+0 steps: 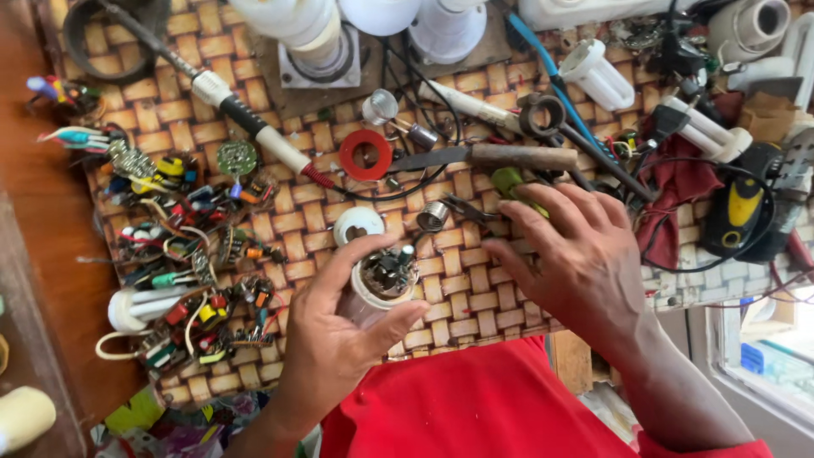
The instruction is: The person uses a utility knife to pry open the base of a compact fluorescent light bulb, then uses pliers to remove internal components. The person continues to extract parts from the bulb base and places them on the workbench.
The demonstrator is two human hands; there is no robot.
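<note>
White plastic makes the round lamp base [379, 284] that the left hand [339, 339] holds, with thumb on one side and fingers curled on the other, pinching it tight. The base sits open side up, and small electric parts show inside it. It is held just above the near edge of the woven mat [475, 314], about in the middle of that edge.

The right hand [577, 263] lies flat and low over the mat, fingers a bit spread and stretched toward the left. Its fingertips [500, 252] are at a pair of small pliers [466, 208] and touch or nearly touch a green thing [507, 180]; I cannot tell if they grip anything.

Just behind the lamp base a white ring [358, 222] and a small metal screw cap [432, 216] lie on the mat. Farther back there is a red ring [366, 155] and a knife with a wooden handle [509, 156]. A heap of little circuit boards and coloured wires [186, 254] fills the left side of the mat. A yellow and black tool [742, 212] rests near the right edge. A red shirt [483, 407] shows at the bottom
</note>
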